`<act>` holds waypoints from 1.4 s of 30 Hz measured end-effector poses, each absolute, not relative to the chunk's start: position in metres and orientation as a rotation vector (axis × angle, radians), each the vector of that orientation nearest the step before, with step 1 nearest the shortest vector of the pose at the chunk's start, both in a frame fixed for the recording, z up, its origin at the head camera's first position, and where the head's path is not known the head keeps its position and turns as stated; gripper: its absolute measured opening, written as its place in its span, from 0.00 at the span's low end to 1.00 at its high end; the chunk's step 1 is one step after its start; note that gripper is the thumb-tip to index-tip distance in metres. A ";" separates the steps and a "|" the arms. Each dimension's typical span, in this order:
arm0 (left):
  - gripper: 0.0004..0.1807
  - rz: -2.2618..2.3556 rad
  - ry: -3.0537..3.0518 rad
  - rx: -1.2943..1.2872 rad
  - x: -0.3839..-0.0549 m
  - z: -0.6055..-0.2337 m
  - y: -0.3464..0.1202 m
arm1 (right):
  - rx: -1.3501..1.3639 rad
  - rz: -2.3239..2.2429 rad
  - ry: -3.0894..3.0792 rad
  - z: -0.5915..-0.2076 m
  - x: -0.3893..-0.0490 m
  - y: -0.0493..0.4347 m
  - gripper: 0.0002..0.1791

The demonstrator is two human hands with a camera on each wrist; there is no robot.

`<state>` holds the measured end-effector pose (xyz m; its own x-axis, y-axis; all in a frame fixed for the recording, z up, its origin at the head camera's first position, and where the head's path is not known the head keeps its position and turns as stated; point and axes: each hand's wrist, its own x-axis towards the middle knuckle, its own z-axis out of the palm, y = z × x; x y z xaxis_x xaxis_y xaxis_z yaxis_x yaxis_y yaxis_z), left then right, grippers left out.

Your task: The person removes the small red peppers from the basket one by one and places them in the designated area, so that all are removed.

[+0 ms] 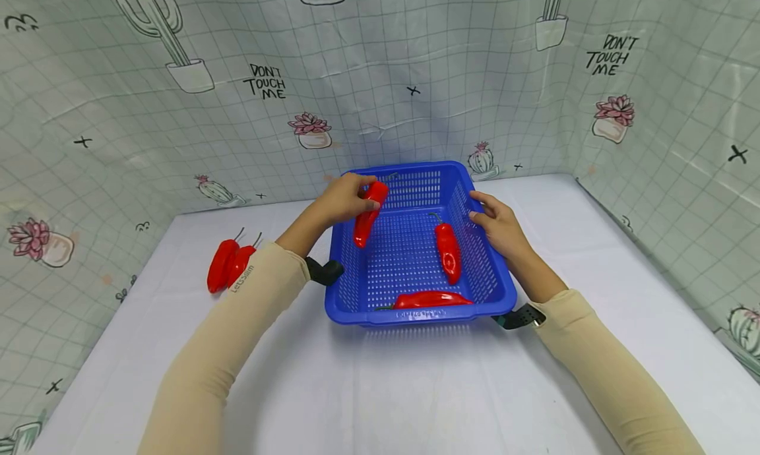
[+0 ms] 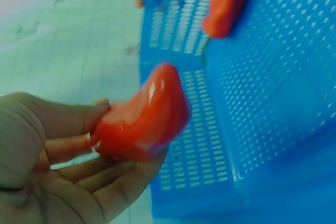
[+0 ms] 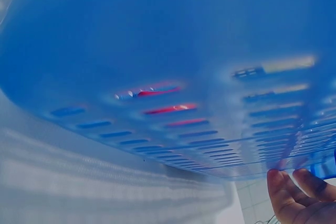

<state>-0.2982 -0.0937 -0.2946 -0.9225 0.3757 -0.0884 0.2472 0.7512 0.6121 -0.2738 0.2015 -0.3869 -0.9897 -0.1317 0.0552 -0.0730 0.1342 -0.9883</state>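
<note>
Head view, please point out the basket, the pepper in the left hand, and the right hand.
Basket [image 1: 404, 254]: head view, on the bare floor inside.
Pepper [image 1: 364, 229]: head view, on its lower part, below the thumb.
Right hand [image 1: 502, 228]: head view, on the middle of the hand.

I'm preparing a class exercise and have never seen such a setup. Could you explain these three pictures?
There is no machine here: a person works with two bare hands. The wide picture comes from a camera on the head; the two closer ones come from cameras worn on the wrists, one each. On the white table stands a blue basket. The left hand holds a red pepper at the basket's left side, while the right hand touches its right side. Two peppers in the basket are visible, and two peppers on the left lie on the table.
</note>
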 end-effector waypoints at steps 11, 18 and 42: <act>0.34 1.273 2.627 0.292 -0.297 -0.271 -0.145 | -0.206 -1.969 2.381 -0.387 -0.272 0.201 0.30; 0.35 1.217 2.662 0.200 -0.295 -0.272 -0.177 | -0.212 -1.994 2.370 -0.386 -0.272 0.200 0.30; 0.35 0.725 2.785 -0.005 -0.267 -0.332 -0.237 | -0.184 -1.946 2.401 -0.384 -0.270 0.200 0.30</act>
<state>-0.2670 -0.2374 -0.3325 -0.9654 0.0623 -0.2532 -0.0691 0.8752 0.4788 -0.2703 0.2000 -0.3843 -0.9919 -0.1206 0.0398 -0.0639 0.2032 -0.9771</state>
